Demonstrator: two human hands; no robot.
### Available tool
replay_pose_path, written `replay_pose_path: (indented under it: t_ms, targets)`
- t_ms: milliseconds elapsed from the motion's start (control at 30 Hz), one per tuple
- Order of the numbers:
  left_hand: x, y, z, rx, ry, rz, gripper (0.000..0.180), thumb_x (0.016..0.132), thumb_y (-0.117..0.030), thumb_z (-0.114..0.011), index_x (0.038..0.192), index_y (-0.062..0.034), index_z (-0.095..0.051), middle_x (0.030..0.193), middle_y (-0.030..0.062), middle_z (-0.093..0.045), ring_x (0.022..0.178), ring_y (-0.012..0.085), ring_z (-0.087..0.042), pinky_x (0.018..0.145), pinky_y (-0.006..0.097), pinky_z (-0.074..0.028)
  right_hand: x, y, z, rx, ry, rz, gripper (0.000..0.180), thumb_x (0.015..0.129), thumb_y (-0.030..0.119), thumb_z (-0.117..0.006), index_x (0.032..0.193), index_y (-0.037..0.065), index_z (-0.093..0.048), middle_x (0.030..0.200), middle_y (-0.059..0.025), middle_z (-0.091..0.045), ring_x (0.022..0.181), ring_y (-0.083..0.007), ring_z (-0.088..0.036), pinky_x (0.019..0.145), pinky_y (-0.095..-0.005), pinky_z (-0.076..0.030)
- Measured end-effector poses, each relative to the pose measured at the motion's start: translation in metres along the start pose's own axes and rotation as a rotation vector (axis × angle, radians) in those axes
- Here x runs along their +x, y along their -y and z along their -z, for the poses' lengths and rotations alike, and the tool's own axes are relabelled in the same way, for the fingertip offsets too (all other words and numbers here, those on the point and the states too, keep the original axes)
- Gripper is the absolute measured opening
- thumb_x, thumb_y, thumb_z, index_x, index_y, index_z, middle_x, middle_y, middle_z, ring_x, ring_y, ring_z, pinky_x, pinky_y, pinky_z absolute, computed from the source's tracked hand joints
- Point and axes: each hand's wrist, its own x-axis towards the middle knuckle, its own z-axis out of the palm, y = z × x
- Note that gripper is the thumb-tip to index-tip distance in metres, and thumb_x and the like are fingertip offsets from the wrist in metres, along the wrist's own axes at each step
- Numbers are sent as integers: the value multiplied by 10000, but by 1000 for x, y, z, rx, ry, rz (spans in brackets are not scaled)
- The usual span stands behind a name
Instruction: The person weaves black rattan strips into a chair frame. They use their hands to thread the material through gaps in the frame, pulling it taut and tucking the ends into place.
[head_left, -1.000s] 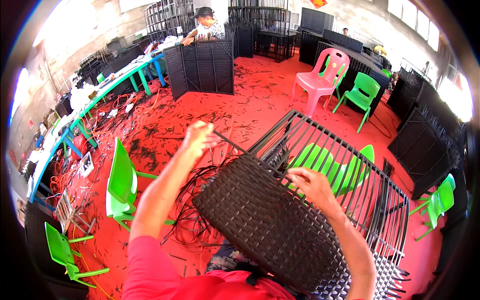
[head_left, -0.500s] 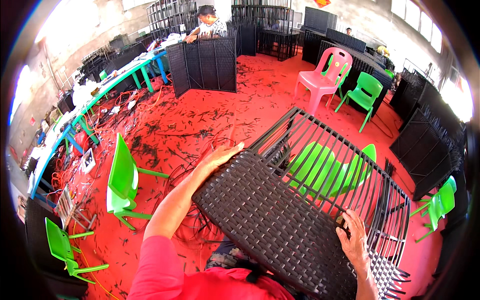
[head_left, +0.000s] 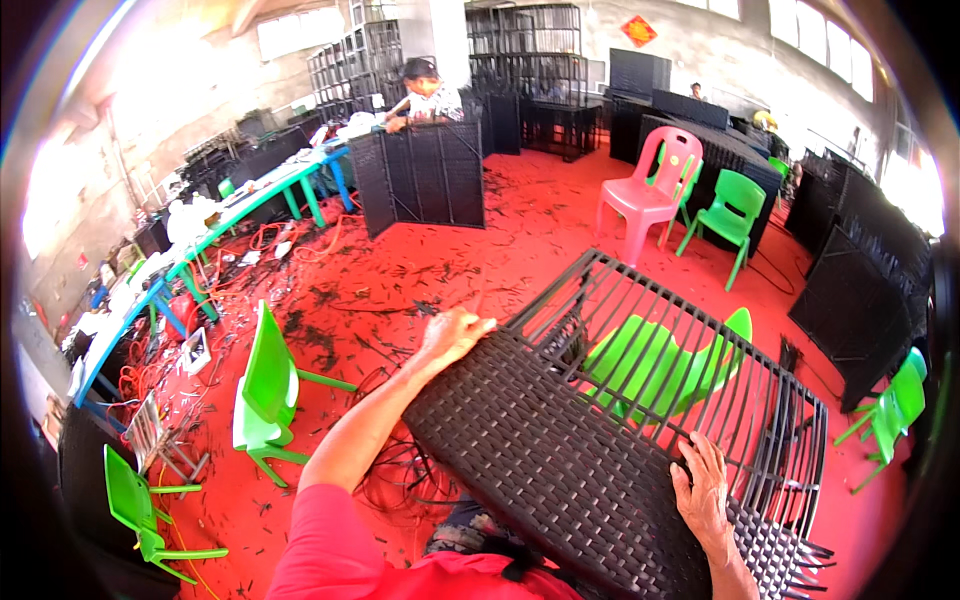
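A black frame with thin parallel bars (head_left: 640,300) leans in front of me. Its near part is covered by a wicker panel (head_left: 550,460) of flat black plastic strips. At the panel's upper left corner, my left hand (head_left: 452,338) has its fingers bent over the edge. My right hand (head_left: 706,492) lies at the boundary between weave and bare bars, fingers stretched out and a little apart. Loose strip ends (head_left: 800,555) stick out past the lower right side. A green plastic chair (head_left: 650,365) shows through the bars.
Green chairs (head_left: 268,385) stand at left and right, a pink chair (head_left: 650,185) farther off. Strip scraps litter the red floor (head_left: 540,205). Cluttered blue-green tables (head_left: 215,245) line the left. A person (head_left: 430,95) works behind black panels (head_left: 425,175).
The view has tilted up slightly, so the surroundings sit lower. My left fingers, stretched out before, are now bent at the corner. My right hand keeps its place on the panel.
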Motion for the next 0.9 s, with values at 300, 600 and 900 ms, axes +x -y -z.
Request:
replay_pose_path:
  t_ms: [300, 600, 900]
  targets:
    - [27, 17, -22, -849, -49, 72, 231, 777, -196, -657, 905, -5, -628, 768, 50, -621, 723, 145, -586, 626, 284, -460, -3, -3, -4, -3, -54, 60, 306, 756, 110, -602, 1033, -14, -562, 1128, -176, -503, 1053, -359, -460, 883, -431, -385]
    - [30, 3, -31, -949, 86, 360, 190, 752, -163, -672, 882, -26, -653, 789, 45, -637, 681, 128, -580, 633, 276, -466, -1, -3, -3, -8, -67, 51, 299, 750, 114, -608, 1023, -1, -561, 1120, -152, -507, 1042, -341, -470, 880, -425, -382]
    - [25, 8, -38, -966, 9, 263, 204, 764, -202, -664, 877, -32, -663, 834, 35, -633, 809, 118, -550, 779, 295, -401, -1, -6, -2, -46, -62, 67, 313, 756, 130, -598, 1040, 6, -551, 1126, -153, -504, 1036, -344, -470, 879, -431, -377]
